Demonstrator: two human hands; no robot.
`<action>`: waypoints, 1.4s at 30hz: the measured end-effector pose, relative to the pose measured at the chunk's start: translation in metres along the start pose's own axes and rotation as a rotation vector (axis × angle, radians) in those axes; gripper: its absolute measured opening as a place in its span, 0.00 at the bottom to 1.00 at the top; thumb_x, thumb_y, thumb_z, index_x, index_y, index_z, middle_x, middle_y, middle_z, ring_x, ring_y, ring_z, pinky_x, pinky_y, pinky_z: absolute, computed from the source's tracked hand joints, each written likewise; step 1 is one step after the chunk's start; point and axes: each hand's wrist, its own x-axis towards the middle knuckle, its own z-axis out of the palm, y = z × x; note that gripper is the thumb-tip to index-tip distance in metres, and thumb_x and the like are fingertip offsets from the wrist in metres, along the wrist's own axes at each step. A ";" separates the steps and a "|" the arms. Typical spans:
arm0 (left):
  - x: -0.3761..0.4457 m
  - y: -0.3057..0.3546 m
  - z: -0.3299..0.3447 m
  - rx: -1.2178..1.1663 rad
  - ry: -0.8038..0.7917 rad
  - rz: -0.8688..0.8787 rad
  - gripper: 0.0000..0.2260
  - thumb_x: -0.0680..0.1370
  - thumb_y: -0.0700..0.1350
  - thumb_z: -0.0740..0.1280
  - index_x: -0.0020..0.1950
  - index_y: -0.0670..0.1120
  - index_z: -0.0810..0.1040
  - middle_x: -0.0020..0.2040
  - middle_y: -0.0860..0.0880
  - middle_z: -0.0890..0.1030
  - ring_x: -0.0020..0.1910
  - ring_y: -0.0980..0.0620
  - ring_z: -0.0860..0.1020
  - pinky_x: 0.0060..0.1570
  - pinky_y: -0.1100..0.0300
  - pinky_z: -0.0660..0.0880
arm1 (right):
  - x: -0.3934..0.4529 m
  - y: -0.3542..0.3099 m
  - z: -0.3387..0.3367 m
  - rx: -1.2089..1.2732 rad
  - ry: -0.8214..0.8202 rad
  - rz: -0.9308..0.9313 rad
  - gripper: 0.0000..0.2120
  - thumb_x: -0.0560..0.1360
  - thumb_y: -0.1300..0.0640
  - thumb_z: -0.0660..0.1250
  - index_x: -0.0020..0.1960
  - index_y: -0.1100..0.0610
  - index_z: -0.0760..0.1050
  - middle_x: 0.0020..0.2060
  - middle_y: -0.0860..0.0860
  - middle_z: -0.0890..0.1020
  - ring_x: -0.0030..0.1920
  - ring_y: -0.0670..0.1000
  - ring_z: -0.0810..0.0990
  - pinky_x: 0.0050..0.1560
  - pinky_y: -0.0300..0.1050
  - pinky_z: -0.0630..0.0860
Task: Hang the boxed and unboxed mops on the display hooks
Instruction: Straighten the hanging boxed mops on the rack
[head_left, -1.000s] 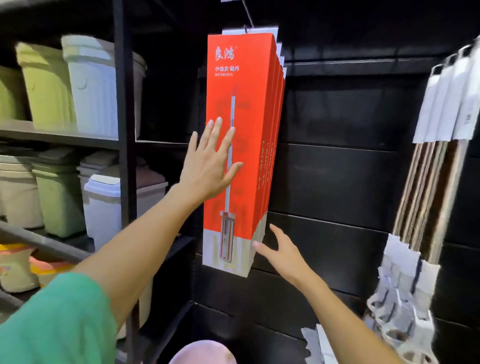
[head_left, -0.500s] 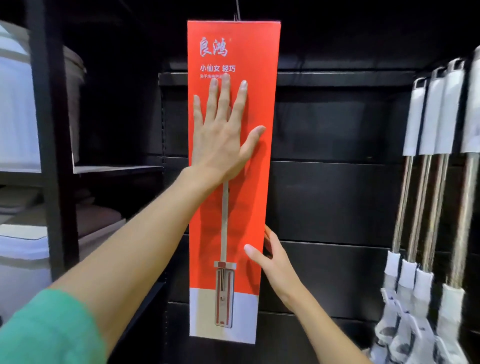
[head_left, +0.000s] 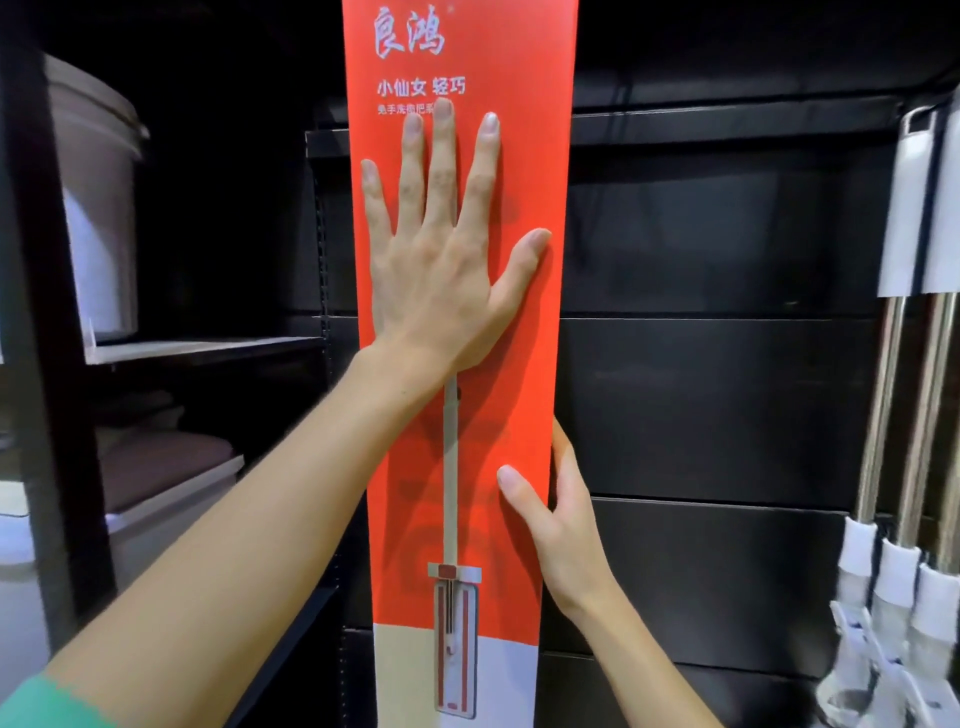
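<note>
Head view: tall red cardboard mop box (head_left: 511, 364) hangs upright, left hand (head_left: 441, 270) pressed flat with fingers straight, right hand (head_left: 558, 525) gripping its right edge lower down.

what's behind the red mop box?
Black slatted wall panel shows on both sides of the red mop box. Any boxes or hook directly behind are hidden; right hand fingers reach behind its edge.

Red mop box (head_left: 514, 395) swung from angled, side edges of boxes behind showing, to square-on to camera; now fills frame top to bottom, top edge cut off

Left hand (head_left: 441, 270) slid up box face from mid-height to just under printed text, palm flat

Right hand (head_left: 558, 512) shifted from bottom right corner up to right edge, thumb on front
</note>
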 end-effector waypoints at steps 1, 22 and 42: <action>0.000 0.000 0.000 0.007 0.001 -0.001 0.36 0.84 0.66 0.50 0.86 0.47 0.51 0.85 0.40 0.50 0.85 0.40 0.48 0.80 0.36 0.42 | 0.004 -0.002 0.001 0.005 0.003 -0.019 0.41 0.71 0.38 0.72 0.80 0.44 0.61 0.70 0.41 0.77 0.68 0.45 0.78 0.67 0.50 0.78; 0.006 0.000 0.011 -0.012 0.037 -0.012 0.36 0.83 0.67 0.49 0.86 0.48 0.51 0.86 0.42 0.49 0.85 0.41 0.47 0.80 0.36 0.42 | 0.036 -0.012 0.010 0.044 0.059 -0.162 0.36 0.73 0.38 0.70 0.79 0.43 0.63 0.72 0.41 0.75 0.72 0.45 0.75 0.73 0.54 0.71; 0.008 -0.003 0.016 -0.032 0.010 -0.002 0.36 0.83 0.67 0.49 0.86 0.48 0.50 0.86 0.42 0.48 0.85 0.41 0.46 0.80 0.36 0.43 | 0.039 -0.013 0.009 -0.061 0.078 -0.087 0.38 0.72 0.33 0.70 0.79 0.39 0.61 0.72 0.38 0.75 0.71 0.43 0.74 0.73 0.53 0.72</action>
